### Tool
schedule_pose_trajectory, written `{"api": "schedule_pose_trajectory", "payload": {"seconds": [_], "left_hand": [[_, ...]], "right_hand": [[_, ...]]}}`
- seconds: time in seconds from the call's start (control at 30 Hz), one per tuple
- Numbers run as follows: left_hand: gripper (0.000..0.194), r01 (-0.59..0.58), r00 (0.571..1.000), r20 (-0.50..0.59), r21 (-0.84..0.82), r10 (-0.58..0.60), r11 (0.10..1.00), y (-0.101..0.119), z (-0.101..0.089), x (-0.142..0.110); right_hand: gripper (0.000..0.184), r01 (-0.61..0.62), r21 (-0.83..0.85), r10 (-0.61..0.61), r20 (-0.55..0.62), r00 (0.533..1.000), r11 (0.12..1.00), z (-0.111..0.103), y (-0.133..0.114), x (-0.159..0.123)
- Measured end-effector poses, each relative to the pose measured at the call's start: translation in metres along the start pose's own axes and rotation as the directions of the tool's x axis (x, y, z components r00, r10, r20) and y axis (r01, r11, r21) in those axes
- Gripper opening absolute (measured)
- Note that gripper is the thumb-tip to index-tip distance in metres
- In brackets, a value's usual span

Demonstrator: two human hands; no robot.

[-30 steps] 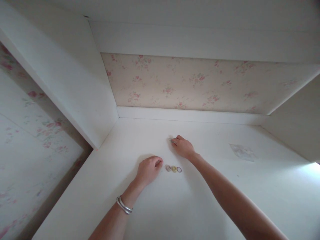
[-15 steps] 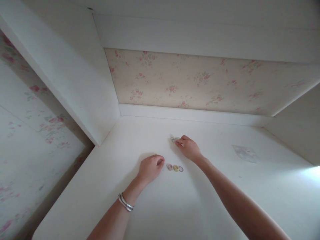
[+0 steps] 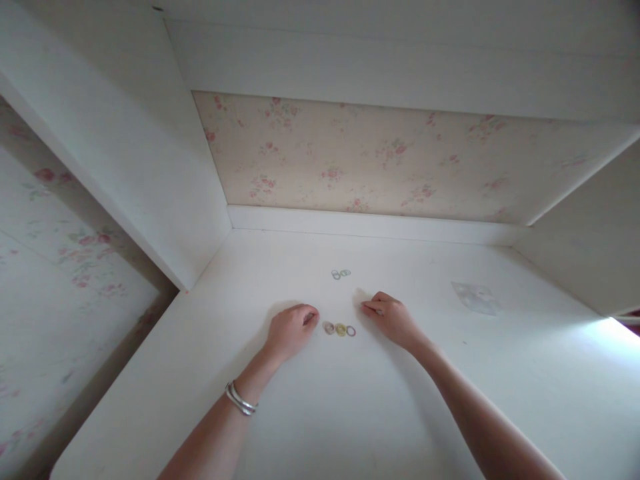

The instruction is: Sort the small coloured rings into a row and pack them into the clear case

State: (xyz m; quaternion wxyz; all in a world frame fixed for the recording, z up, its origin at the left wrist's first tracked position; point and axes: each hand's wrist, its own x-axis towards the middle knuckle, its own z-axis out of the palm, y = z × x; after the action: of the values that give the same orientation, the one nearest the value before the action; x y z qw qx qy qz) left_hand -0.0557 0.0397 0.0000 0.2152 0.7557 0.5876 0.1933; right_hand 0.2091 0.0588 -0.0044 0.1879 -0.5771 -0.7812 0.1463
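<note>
My left hand rests on the white surface with its fingers curled closed; whatever lies inside them, if anything, is hidden. Just right of its fingertips is a short row of small thin rings, like rubber bands: a pinkish bunch, a yellow bunch and a dark reddish ring. Beyond them, pale green rings lie in a small group. My right hand hovers over or touches the surface to the right, thumb and fingers pinched together. Anything between those fingertips is too small to make out.
A clear plastic bag lies flat at the right. White side panels and a low back ledge enclose the white surface, under an overhanging panel. Flowered wallpaper covers the wall behind.
My right hand has drawn back toward me from the green rings, which now lie uncovered. My left hand stays beside the row of rings. The view has shifted slightly.
</note>
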Motion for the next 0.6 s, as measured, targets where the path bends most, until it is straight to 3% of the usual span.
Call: {"api": "schedule_pose_trajectory", "payload": {"seconds": [0.13,0.23,0.4,0.6], "left_hand": [[0.021,0.016,1.0,0.011,0.001,-0.016,1.0,0.002,-0.002,0.0],[0.022,0.032,0.999,0.021,0.0,-0.032,0.999,0.004,-0.002,0.0],[0.022,0.02,1.0,0.004,0.008,-0.02,1.0,0.004,-0.001,0.0],[0.021,0.01,1.0,0.001,-0.002,-0.01,1.0,0.003,0.0,0.0]], "right_hand": [[0.028,-0.045,0.074,0.055,-0.148,0.987,0.996,0.0,0.0,-0.003],[0.031,-0.008,0.165,0.04,-0.194,0.98,0.986,-0.002,-0.01,-0.01],[0.034,0.051,0.282,-0.008,-0.151,0.989,0.958,0.004,-0.032,-0.027],[0.033,0.146,0.101,-0.139,-0.07,0.988,0.984,0.015,-0.039,-0.038]]}}
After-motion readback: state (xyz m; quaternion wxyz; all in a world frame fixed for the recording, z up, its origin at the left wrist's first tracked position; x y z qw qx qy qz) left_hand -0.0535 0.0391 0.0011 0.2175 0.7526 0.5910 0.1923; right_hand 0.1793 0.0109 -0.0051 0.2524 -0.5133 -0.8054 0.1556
